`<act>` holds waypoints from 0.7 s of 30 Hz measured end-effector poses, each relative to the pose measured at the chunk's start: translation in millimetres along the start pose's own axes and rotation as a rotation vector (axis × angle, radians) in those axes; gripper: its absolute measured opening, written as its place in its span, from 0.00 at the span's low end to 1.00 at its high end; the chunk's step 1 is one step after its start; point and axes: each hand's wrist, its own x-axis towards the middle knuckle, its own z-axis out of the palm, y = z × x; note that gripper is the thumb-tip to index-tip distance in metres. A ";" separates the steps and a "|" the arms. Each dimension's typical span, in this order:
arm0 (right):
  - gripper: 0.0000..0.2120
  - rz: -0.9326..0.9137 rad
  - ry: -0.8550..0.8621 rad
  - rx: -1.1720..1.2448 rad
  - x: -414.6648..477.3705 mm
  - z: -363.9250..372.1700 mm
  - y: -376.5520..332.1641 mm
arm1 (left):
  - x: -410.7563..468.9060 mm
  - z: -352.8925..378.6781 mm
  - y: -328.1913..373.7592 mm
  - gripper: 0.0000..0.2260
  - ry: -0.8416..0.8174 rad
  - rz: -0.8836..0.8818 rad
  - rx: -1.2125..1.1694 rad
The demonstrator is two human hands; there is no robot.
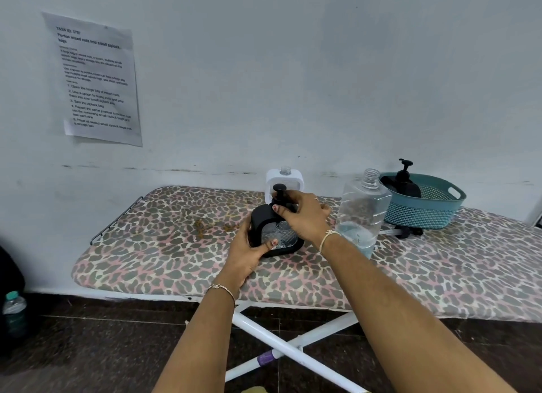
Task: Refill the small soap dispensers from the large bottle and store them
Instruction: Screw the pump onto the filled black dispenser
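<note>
A black-framed small soap dispenser (265, 216) with a clear body stands on the leopard-print ironing board (164, 246). My left hand (249, 248) grips its lower left side. My right hand (305, 216) grips the black pump top at its neck. Behind it stands a white-framed dispenser (296, 179) with an open neck and no pump. To the right stands the large clear bottle (362, 213), uncapped, with a little blue liquid at the bottom. A teal basket (425, 209) at the far right holds another black dispenser (406, 181).
A loose black pump (406, 232) lies on the board in front of the basket. A printed sheet (93, 78) hangs on the wall at left. A water bottle (14, 310) stands on the floor at the far left. The board's white crossed legs (293, 345) show below.
</note>
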 end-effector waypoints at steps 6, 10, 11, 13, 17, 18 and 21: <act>0.10 0.008 0.216 -0.204 -7.5 8.0 -13.0 | 2.9 3.4 -3.0 0.40 0.078 0.003 0.027; 0.09 0.058 0.264 -0.251 -9.5 15.2 -14.4 | 3.9 6.7 -3.7 0.39 0.120 0.027 0.069; 0.09 0.056 0.278 -0.260 -9.7 17.2 -14.1 | 4.1 7.2 -3.6 0.39 0.130 0.035 0.083; 0.09 0.046 0.307 -0.265 -11.6 18.9 -15.0 | 4.3 8.2 -3.7 0.38 0.141 0.050 0.113; 0.10 0.038 0.304 -0.235 -15.5 18.4 -17.9 | 2.0 10.1 -1.1 0.34 0.164 0.098 0.166; 0.11 0.030 0.298 -0.207 -14.3 18.0 -16.1 | 1.7 10.3 -0.4 0.33 0.167 0.108 0.174; 0.15 0.008 0.214 -0.132 -8.1 13.3 -3.2 | 1.4 9.3 1.5 0.33 0.143 0.097 0.167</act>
